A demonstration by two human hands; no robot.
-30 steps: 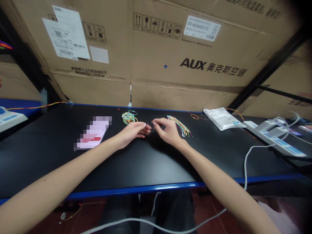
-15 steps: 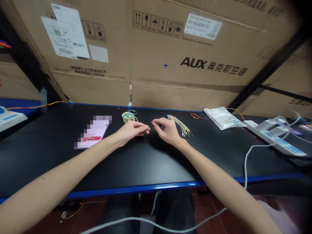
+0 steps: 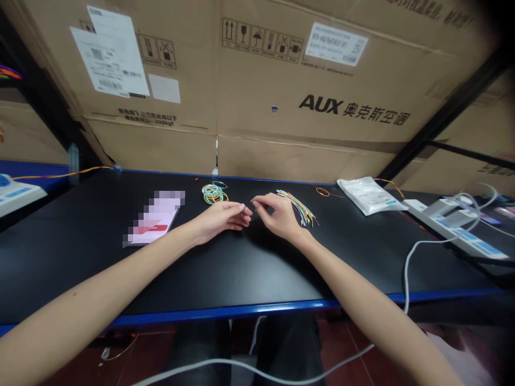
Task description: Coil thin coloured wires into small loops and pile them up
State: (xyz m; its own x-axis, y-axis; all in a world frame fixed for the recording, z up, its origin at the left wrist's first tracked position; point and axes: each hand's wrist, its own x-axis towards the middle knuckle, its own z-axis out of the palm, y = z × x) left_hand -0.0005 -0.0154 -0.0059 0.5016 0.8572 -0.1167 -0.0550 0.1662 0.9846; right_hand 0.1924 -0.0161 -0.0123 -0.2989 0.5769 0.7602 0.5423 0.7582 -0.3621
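Observation:
Over the middle of the black tabletop, my left hand is closed, its thumb pressed to the curled fingers. My right hand faces it across a small gap, thumb and forefinger brought together in a pinch. Anything between the fingertips of either hand is too small to make out. Just behind my left hand lies a loose coil of thin coloured wires. Beside my right hand is a bundle of short coloured wires with small ends, partly covered by that hand.
A phone-like slab, partly blurred, lies left on the black table. A white plastic packet and a power strip are at right. A pale cable hangs over the front edge. A large cardboard box stands behind.
My left hand has shifted slightly right and turned a little, showing more of its curled fingers. My right hand stays in nearly the same pinch.

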